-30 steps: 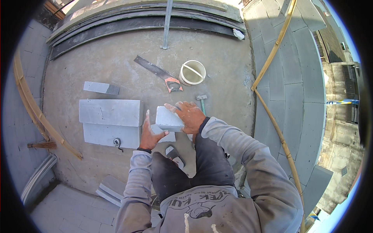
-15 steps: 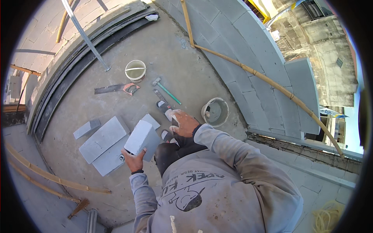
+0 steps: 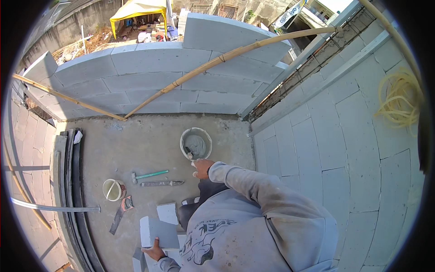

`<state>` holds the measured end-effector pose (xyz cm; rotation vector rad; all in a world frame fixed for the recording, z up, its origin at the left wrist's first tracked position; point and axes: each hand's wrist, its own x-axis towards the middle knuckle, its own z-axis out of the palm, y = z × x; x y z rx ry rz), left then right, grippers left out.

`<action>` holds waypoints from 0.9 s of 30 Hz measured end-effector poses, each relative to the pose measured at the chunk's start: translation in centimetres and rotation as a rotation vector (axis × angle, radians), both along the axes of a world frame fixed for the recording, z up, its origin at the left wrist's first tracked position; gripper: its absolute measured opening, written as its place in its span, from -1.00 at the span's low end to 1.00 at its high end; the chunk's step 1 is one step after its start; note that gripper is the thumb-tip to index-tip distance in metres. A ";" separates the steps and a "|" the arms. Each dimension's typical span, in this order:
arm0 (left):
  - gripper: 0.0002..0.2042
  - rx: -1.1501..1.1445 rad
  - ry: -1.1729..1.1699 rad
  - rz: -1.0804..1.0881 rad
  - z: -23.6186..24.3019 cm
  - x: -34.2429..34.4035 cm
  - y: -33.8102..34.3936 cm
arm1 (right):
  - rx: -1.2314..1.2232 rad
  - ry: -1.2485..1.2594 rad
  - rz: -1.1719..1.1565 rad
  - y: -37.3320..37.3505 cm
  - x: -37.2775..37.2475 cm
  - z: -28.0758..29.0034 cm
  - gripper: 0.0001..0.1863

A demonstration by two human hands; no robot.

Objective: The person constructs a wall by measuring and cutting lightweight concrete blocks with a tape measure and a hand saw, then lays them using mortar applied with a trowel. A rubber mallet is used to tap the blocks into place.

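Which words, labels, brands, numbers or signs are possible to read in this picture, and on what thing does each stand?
Grey shirt: dark lettering beside a drawing, partly lost in folds; wording not copied out.
White banner: dark lettering, small and slanted; wording not copied out.
Held block, bucket of grey mix, hammer, saw: no lettering that I can make out.

1. The person wears a grey, brown-stained, long-sleeved top [image 3: 258,226].
2. Dark lettering [image 3: 208,226] and a drawing [image 3: 205,255] mark its front.
3. The trousers [image 3: 210,191] are dark; the right sleeve [image 3: 253,183] ends in 1 dark cuff [image 3: 210,170].
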<state>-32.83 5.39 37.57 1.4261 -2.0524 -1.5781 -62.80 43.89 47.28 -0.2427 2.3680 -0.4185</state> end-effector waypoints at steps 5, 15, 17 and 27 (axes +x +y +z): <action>-0.23 -0.293 0.056 -0.524 7.1 -14.7 1.9 | -0.236 0.141 0.149 -4.4 0.1 2.9 -0.27; -0.27 -0.186 0.115 -0.817 14.2 -27.6 19.0 | -0.349 0.389 0.319 2.3 -8.5 3.9 0.00; -0.27 -0.019 0.098 -0.819 12.2 -28.0 21.1 | -0.363 0.276 0.431 3.8 -9.9 2.5 0.00; 0.09 -0.521 -0.330 -1.172 7.8 -30.1 28.5 | -0.453 0.312 0.472 7.9 -9.0 -6.4 -0.26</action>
